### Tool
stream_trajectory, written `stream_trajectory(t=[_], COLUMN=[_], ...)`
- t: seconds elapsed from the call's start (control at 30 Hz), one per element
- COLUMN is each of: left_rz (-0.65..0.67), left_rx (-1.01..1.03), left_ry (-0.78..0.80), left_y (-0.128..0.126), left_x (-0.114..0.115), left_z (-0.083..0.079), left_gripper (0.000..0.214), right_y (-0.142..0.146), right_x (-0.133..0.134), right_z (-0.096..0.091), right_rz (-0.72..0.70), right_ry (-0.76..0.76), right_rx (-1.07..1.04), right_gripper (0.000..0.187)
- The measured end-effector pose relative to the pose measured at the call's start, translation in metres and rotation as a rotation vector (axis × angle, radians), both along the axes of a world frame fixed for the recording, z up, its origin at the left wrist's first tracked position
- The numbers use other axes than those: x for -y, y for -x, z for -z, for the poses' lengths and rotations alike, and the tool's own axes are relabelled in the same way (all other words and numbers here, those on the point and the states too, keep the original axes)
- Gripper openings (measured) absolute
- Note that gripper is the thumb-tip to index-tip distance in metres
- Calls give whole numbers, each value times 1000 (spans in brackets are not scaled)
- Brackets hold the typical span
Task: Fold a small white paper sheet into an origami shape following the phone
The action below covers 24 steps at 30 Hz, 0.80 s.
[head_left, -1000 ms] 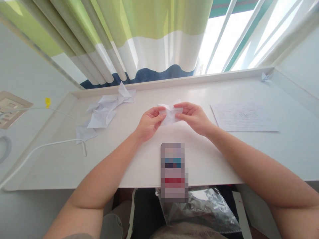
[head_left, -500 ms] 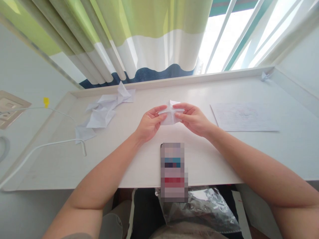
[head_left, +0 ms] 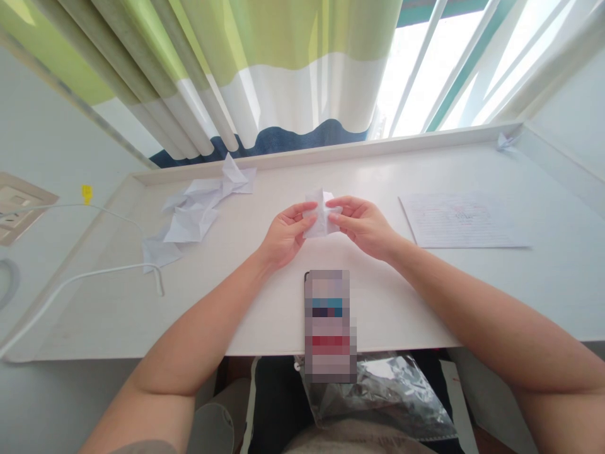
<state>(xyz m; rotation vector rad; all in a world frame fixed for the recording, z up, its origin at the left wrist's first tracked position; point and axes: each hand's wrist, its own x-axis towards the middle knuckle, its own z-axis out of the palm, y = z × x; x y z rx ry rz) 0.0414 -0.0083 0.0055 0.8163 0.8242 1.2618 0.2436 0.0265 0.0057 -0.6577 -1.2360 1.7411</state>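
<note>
Above the middle of the white table, a small folded white paper [head_left: 322, 222] is held between both hands, with a raised crease running up its centre. My left hand [head_left: 284, 233] pinches its left side with thumb and fingers. On the opposite side, my right hand [head_left: 366, 226] grips the paper between thumb and index finger. The fingertips hide part of its folds. Below the hands lies a phone [head_left: 329, 325], its screen pixelated, reaching over the table's front edge.
Several folded white papers [head_left: 191, 221] lie at the left. A white cable [head_left: 108, 270] crosses near them. Lined sheets [head_left: 460, 221] rest on the right, and a small crumpled paper [head_left: 507, 142] sits in the far right corner. A clear plastic bag [head_left: 392, 397] is on my lap.
The held paper has changed shape: its sideways flaps have closed up, and a vertical ridge now stands along the middle. My right hand has shifted very slightly left.
</note>
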Motion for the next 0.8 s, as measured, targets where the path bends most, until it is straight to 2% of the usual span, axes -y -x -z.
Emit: stream_trajectory(t=[0.27, 0.47, 0.67, 0.8], left_rz=[-27, -72, -54, -34], left_rx=[-11, -23, 0, -11], left_ry=[-45, -38, 5, 26], left_y=[-2, -5, -4, 0], left_x=[3, 1, 1, 0], left_z=[-1, 3, -2, -3], left_gripper=[33, 32, 30, 28], right_y=[1, 0, -2, -2], right_x=[0, -1, -3, -4], right_z=[0, 5, 9, 7], right_rz=[-1, 42, 86, 42], right_ry=[22, -69, -179, -126], right_rx=[-1, 58, 191, 132], right_gripper=[44, 45, 44, 46])
